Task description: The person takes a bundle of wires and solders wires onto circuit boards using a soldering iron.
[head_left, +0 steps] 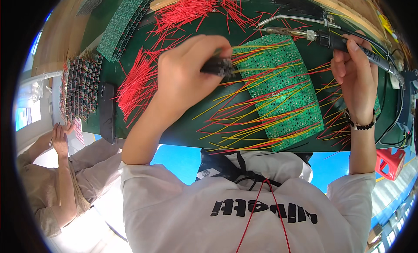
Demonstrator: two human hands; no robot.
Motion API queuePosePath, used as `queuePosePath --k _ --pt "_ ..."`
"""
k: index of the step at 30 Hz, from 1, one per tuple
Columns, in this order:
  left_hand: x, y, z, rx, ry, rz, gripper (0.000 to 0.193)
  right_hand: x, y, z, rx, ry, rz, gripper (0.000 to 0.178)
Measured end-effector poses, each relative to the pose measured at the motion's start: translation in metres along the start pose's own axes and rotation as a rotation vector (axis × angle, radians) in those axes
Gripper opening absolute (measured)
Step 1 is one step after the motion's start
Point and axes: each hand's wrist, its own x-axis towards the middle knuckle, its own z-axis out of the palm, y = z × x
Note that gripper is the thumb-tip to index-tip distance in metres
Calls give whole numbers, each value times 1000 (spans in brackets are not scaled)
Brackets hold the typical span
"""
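My left hand [187, 72] is closed round a black, bristly bundle [217, 67], blurred by motion; whether it is wires or a brush I cannot make out. It is beside the upper left edge of a green circuit board panel [289, 94]. Rows of red and yellow wires [244, 118] stick out past the panel's left and right sides. My right hand [359, 72] grips the handle of a soldering iron [337, 43] between thumb and fingers. The iron's tip points left above the panel's top edge, and a thin metal tube [296, 20] runs alongside it.
Red wires lie in piles, one at the back [187, 11] and another at left [136, 81]. Stacked green panels [122, 24], wired boards [82, 85] and a black block [107, 111] stand farther left. Black wires [296, 5] lie at the back. Another person's hands [60, 135] show lower left.
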Motion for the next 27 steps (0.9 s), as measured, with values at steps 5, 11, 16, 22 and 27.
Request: queuePosePath --k 5,11,16,22,27 --pt "8 -19 7 122 75 -34 18 -2 -1 1 20 -6 4 21" --pt "2 -21 8 100 -54 -86 18 0 -1 -2 35 -25 -20 20" --pt "-10 -11 -2 -51 -70 -152 24 1 2 -2 28 -13 -16 20" --pt "-19 -2 -8 -309 -3 -134 29 2 5 0 15 -16 0 21" --pt "-20 -3 -2 -378 0 18 31 -1 6 -2 -12 0 28 23"
